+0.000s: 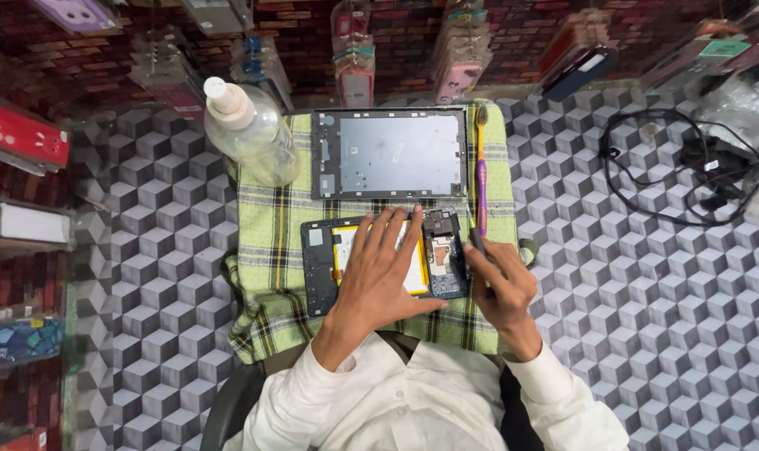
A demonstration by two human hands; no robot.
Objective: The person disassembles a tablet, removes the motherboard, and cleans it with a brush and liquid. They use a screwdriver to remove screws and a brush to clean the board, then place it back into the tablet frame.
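opened tablet under my left hand

the opened tablet point(385, 259) lies in the middle of the green checked cloth point(266, 250), long axis running left to right. my left hand point(385, 267) lies flat and open on its pale battery, fingers spread. my right hand point(500, 280) sits just right of the tablet, closed round a thin dark tool point(477, 242) and nearer the circuit board end. beyond the tablet lies the grey back panel point(389, 153), a toothbrush point(482, 171) to its right, a clear bottle point(247, 125) to its left
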